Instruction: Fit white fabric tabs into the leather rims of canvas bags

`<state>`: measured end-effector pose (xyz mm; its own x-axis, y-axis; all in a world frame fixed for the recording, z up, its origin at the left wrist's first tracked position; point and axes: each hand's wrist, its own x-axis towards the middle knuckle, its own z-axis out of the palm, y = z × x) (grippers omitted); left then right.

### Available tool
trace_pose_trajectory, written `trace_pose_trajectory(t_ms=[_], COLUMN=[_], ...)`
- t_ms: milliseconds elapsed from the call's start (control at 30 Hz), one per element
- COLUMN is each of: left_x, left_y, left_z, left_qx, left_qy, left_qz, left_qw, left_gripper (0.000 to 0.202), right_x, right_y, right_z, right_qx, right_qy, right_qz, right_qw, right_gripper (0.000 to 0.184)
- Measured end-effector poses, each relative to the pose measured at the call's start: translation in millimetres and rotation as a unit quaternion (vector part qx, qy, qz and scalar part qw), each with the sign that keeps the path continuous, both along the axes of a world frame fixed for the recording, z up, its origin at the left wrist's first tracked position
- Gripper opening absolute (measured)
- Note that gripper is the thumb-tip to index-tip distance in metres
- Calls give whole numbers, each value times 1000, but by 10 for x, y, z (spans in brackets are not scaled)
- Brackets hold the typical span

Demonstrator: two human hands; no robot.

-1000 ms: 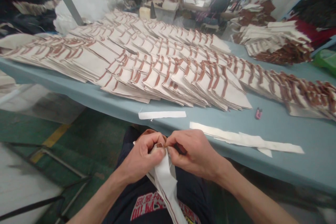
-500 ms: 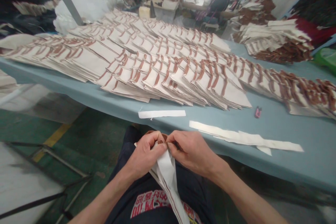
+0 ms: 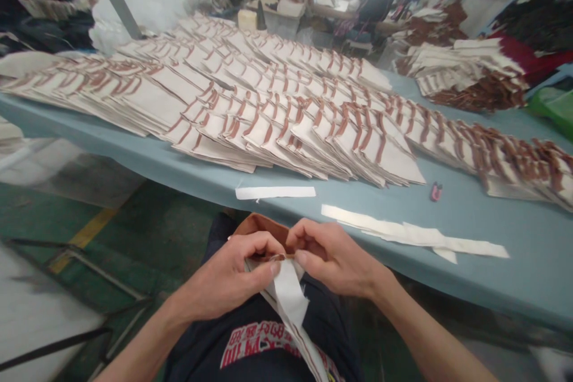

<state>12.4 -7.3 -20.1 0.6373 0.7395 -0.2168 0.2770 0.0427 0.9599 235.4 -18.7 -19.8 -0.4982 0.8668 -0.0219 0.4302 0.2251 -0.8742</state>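
A white fabric piece [image 3: 289, 295] with a brown band [image 3: 266, 225] at its top hangs over my lap, against my dark printed apron [image 3: 264, 340]. My left hand [image 3: 233, 277] is closed on it, thumb and forefinger pinching near the join of white and brown. Right beside it, my right hand [image 3: 333, 259] has its fingers curled in a pinch on the band's edge. The fingertips of both hands nearly meet. Fine thread or stitching between them is too small to make out. The lower end of the piece runs out of view.
Overlapping rows of white pieces with brown bands [image 3: 277, 131] cover much of the blue table [image 3: 492, 286]. Near its front edge lie a white strip [image 3: 275, 193], cream strips [image 3: 416, 234] and a small pink tool [image 3: 436, 191]. A metal frame [image 3: 107, 286] stands at lower left.
My hands have shifted slightly down and loosened a little apart. More of the brown band shows above them, and the white cloth's loose end has folded out to the right.
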Motion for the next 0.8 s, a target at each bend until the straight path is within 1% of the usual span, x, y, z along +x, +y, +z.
trace_pose_trajectory(t_ms=[100, 167, 233, 567, 800], left_x=[33, 47, 51, 35, 45], left_y=[5, 13, 13, -27, -9], left_z=[35, 48, 51, 38, 16], left_qx=[21, 21, 16, 32, 14], left_qy=[0, -2, -2, -4, -17], left_qz=[13, 19, 21, 32, 24], left_qw=[1000, 1000, 1000, 999, 999], left_gripper=[14, 14, 13, 12, 12], right_x=[-4, -26, -49, -83, -68], right_y=[1, -10, -27, -88, -107], right_z=[79, 118, 139, 137, 81], right_qx=[24, 42, 45, 53, -9], right_qy=[-22, -39, -44, -24, 4], right_qz=[2, -2, -11, -24, -28], right_qw=[999, 998, 998, 998, 1000], right_gripper=[10, 4, 6, 9, 6])
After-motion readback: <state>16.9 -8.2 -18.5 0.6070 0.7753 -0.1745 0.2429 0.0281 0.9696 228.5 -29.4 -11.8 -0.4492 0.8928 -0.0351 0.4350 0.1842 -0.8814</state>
